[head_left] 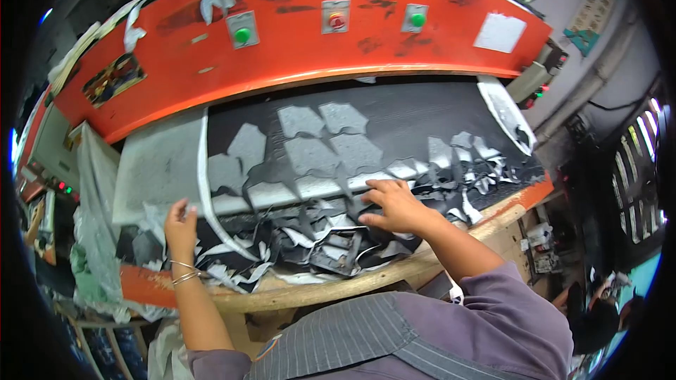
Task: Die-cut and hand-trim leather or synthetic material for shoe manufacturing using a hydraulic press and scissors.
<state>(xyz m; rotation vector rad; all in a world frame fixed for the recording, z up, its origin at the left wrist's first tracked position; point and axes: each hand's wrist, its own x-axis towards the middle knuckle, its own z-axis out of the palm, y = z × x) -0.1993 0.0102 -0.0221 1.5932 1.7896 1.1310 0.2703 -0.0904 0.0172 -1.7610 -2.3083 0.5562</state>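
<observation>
While pressed flat and open-fingered on black sheet (422, 119) near the cut-out holes, right hand (394, 205) grasping nothing, left hand (181, 222) fingering scrap strips (310, 243) near-left; several shapes already cut, far-right sheet uncut, offcuts uncleared.

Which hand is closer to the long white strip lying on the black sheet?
Left. The left hand lies just beside the white strip, at its left. The right hand rests far to its right, on the black sheet.
</observation>
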